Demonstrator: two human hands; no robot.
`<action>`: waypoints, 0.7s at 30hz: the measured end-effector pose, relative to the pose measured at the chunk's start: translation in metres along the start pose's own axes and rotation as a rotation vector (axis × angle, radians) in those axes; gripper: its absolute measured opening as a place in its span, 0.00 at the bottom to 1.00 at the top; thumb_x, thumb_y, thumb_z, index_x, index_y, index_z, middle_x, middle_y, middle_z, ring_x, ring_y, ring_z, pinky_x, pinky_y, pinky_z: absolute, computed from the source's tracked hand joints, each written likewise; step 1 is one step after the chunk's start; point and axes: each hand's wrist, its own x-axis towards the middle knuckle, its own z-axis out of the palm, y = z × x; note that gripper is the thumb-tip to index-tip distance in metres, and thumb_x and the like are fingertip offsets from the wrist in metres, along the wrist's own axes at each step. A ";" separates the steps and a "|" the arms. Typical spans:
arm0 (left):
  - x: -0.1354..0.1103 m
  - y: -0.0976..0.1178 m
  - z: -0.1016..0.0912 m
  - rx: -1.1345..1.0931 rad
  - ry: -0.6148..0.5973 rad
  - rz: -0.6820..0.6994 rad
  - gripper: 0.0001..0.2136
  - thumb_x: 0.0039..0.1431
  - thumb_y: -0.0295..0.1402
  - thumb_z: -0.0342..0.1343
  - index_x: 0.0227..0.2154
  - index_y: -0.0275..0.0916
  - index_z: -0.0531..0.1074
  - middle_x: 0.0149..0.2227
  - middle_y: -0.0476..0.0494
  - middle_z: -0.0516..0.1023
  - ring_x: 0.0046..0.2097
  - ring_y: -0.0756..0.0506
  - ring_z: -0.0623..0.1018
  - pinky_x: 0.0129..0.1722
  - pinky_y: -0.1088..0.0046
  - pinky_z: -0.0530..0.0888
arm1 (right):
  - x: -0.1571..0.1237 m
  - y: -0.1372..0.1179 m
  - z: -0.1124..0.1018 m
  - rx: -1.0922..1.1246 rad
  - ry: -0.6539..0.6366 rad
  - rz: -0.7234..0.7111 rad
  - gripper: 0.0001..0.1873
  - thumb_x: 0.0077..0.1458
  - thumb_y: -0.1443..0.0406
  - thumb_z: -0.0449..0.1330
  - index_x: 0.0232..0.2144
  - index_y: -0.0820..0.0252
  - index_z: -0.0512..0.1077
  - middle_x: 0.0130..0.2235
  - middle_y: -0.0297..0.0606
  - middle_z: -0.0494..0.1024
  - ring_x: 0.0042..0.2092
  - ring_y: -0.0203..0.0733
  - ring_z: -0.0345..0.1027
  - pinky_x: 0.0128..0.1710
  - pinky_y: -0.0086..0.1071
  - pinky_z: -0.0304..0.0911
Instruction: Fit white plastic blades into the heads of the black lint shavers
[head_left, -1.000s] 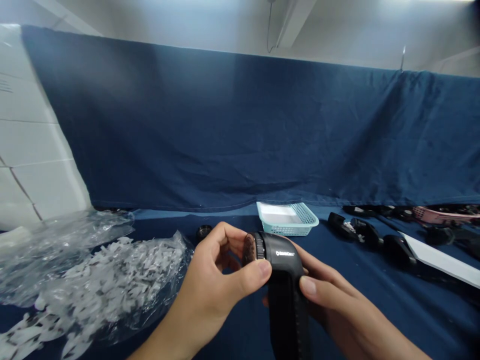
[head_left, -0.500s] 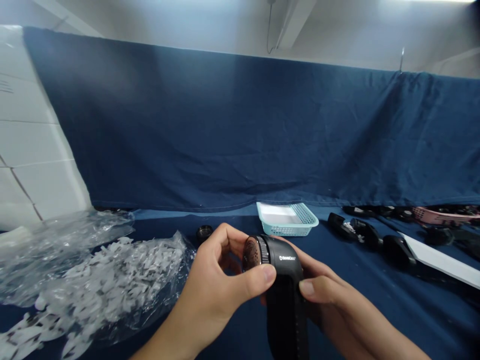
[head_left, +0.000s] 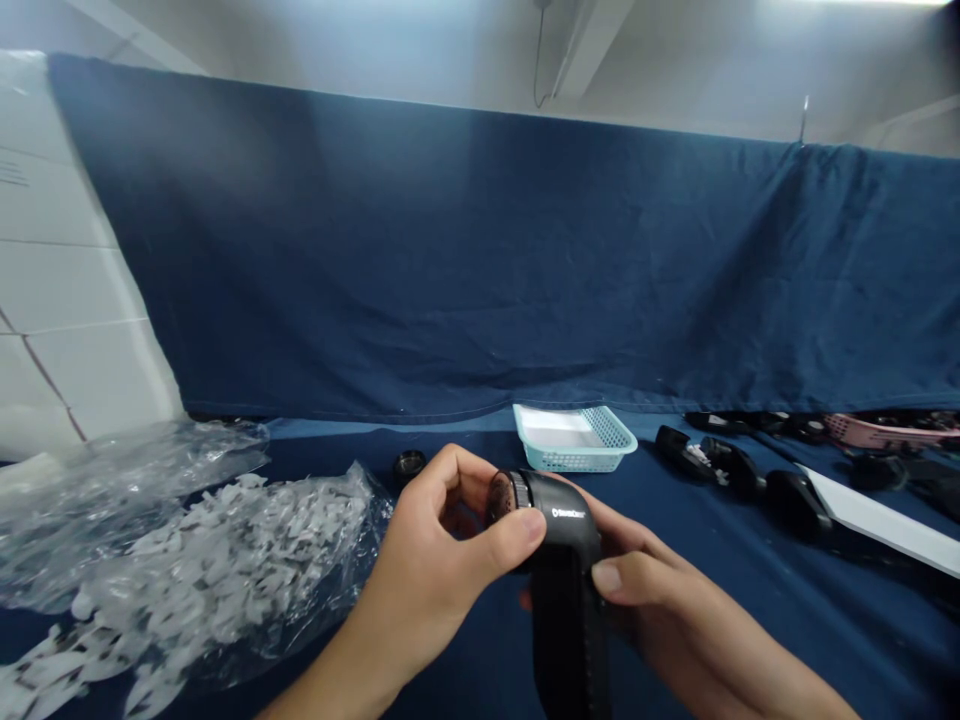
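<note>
A black fabric shaver (head_left: 566, 600) with white lettering is held upright in front of me, its perforated copper-coloured head (head_left: 501, 497) facing left. My left hand (head_left: 457, 560) is closed around the ribbed ring of that head, thumb laid across its near side and fingers curled over the far side. My right hand (head_left: 645, 580) grips the body from the right, its thumb on the side edge and the other fingers hidden behind. A small round black cap (head_left: 409, 465) lies on the blue cloth beyond my left hand.
Clear plastic bags (head_left: 247, 560) full of small whitish pieces spread at left. Behind the hands sits a light blue basket (head_left: 577, 460). Black shaver parts (head_left: 799, 500), a white strip (head_left: 885, 520) and a pink basket (head_left: 889, 433) lie at right. A blue curtain (head_left: 450, 250) hangs behind.
The shaver has turned slightly and shifted a little left, so less of its perforated head shows. My left thumb has slid slightly up and left across the ring; both hands keep their hold.
</note>
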 end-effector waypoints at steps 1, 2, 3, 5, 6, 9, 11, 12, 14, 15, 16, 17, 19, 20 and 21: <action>0.000 -0.001 0.000 0.032 0.002 0.010 0.14 0.51 0.43 0.63 0.31 0.40 0.68 0.27 0.53 0.70 0.30 0.51 0.69 0.29 0.76 0.66 | 0.000 0.001 0.001 0.025 -0.008 -0.002 0.30 0.47 0.64 0.60 0.55 0.50 0.70 0.45 0.37 0.81 0.43 0.52 0.76 0.46 0.43 0.59; 0.000 -0.001 0.000 0.065 -0.003 0.019 0.14 0.52 0.45 0.62 0.31 0.40 0.68 0.28 0.52 0.70 0.30 0.50 0.70 0.30 0.75 0.66 | 0.001 0.002 0.002 0.068 -0.017 0.002 0.27 0.48 0.63 0.59 0.53 0.51 0.72 0.43 0.37 0.82 0.41 0.51 0.77 0.42 0.41 0.61; 0.000 -0.001 0.000 0.102 -0.007 0.030 0.14 0.54 0.46 0.61 0.32 0.40 0.68 0.29 0.52 0.71 0.31 0.49 0.71 0.31 0.74 0.67 | 0.002 0.003 0.002 0.124 -0.030 0.027 0.24 0.49 0.61 0.58 0.50 0.54 0.74 0.40 0.39 0.83 0.38 0.50 0.78 0.39 0.39 0.62; -0.004 -0.001 0.002 0.200 0.014 0.082 0.14 0.56 0.47 0.59 0.35 0.41 0.68 0.31 0.50 0.73 0.34 0.47 0.73 0.34 0.71 0.70 | 0.006 0.008 0.000 0.245 -0.084 0.149 0.23 0.52 0.56 0.54 0.44 0.63 0.77 0.35 0.45 0.84 0.34 0.48 0.78 0.35 0.36 0.63; -0.006 0.000 0.003 0.261 0.033 0.125 0.14 0.56 0.46 0.59 0.37 0.42 0.68 0.33 0.49 0.74 0.35 0.45 0.74 0.36 0.70 0.71 | 0.009 0.011 -0.002 0.296 -0.129 0.216 0.26 0.53 0.53 0.52 0.41 0.67 0.78 0.32 0.48 0.83 0.32 0.48 0.78 0.34 0.35 0.64; -0.016 -0.001 0.008 0.432 0.095 0.342 0.19 0.52 0.44 0.63 0.43 0.43 0.67 0.39 0.46 0.74 0.40 0.42 0.75 0.40 0.66 0.72 | 0.018 0.018 -0.005 0.398 -0.273 0.226 0.30 0.54 0.51 0.47 0.37 0.71 0.78 0.27 0.48 0.82 0.27 0.47 0.76 0.32 0.36 0.66; -0.021 -0.002 0.010 0.499 0.127 0.484 0.23 0.47 0.43 0.67 0.45 0.45 0.66 0.41 0.45 0.74 0.42 0.41 0.75 0.42 0.64 0.72 | 0.022 0.021 -0.005 0.419 -0.291 0.169 0.28 0.54 0.53 0.47 0.39 0.68 0.77 0.29 0.46 0.82 0.27 0.46 0.76 0.29 0.36 0.66; -0.022 -0.001 0.011 0.515 0.135 0.528 0.25 0.45 0.43 0.69 0.45 0.45 0.66 0.42 0.44 0.74 0.44 0.40 0.74 0.44 0.63 0.72 | 0.023 0.022 -0.005 0.391 -0.274 0.157 0.26 0.54 0.54 0.48 0.40 0.67 0.77 0.31 0.45 0.82 0.28 0.46 0.75 0.30 0.36 0.66; -0.023 0.001 0.010 0.497 0.110 0.519 0.29 0.40 0.44 0.72 0.45 0.46 0.67 0.44 0.44 0.74 0.46 0.38 0.73 0.47 0.62 0.71 | 0.024 0.023 -0.005 0.278 -0.226 0.141 0.25 0.53 0.53 0.51 0.41 0.66 0.76 0.34 0.45 0.82 0.32 0.48 0.76 0.33 0.39 0.67; -0.023 0.003 0.009 0.462 0.068 0.472 0.31 0.37 0.45 0.73 0.45 0.46 0.68 0.45 0.43 0.74 0.47 0.37 0.73 0.48 0.61 0.72 | 0.023 0.024 -0.005 0.221 -0.205 0.121 0.24 0.53 0.52 0.53 0.41 0.64 0.76 0.36 0.44 0.82 0.35 0.50 0.76 0.36 0.41 0.67; -0.022 0.005 0.007 0.417 0.007 0.414 0.33 0.34 0.45 0.74 0.46 0.46 0.69 0.47 0.43 0.73 0.48 0.36 0.73 0.48 0.61 0.72 | 0.023 0.025 -0.005 0.174 -0.187 0.096 0.24 0.52 0.51 0.56 0.41 0.62 0.76 0.36 0.43 0.82 0.37 0.52 0.75 0.38 0.43 0.67; -0.021 0.008 0.005 0.365 -0.065 0.359 0.34 0.32 0.45 0.74 0.46 0.46 0.69 0.49 0.43 0.72 0.49 0.36 0.73 0.49 0.60 0.72 | 0.022 0.026 -0.005 0.141 -0.173 0.072 0.23 0.50 0.50 0.58 0.41 0.60 0.76 0.37 0.42 0.82 0.39 0.53 0.75 0.40 0.45 0.67; -0.017 0.015 -0.002 0.275 -0.244 0.274 0.31 0.33 0.42 0.74 0.45 0.46 0.71 0.53 0.43 0.71 0.51 0.36 0.73 0.51 0.60 0.72 | 0.020 0.030 -0.004 0.113 -0.155 0.041 0.22 0.47 0.51 0.61 0.41 0.55 0.76 0.39 0.38 0.82 0.42 0.55 0.74 0.41 0.45 0.67; -0.016 0.018 -0.005 0.242 -0.337 0.250 0.28 0.35 0.39 0.73 0.44 0.46 0.73 0.54 0.43 0.70 0.52 0.36 0.73 0.52 0.59 0.71 | 0.019 0.032 -0.004 0.099 -0.149 0.026 0.20 0.46 0.52 0.62 0.41 0.54 0.76 0.39 0.37 0.81 0.42 0.55 0.74 0.41 0.45 0.68; -0.014 0.022 -0.009 0.220 -0.427 0.234 0.26 0.37 0.37 0.72 0.43 0.46 0.74 0.54 0.43 0.70 0.53 0.36 0.73 0.53 0.59 0.71 | 0.019 0.035 -0.003 0.088 -0.145 0.016 0.19 0.46 0.53 0.62 0.40 0.53 0.76 0.39 0.36 0.81 0.43 0.56 0.73 0.42 0.45 0.68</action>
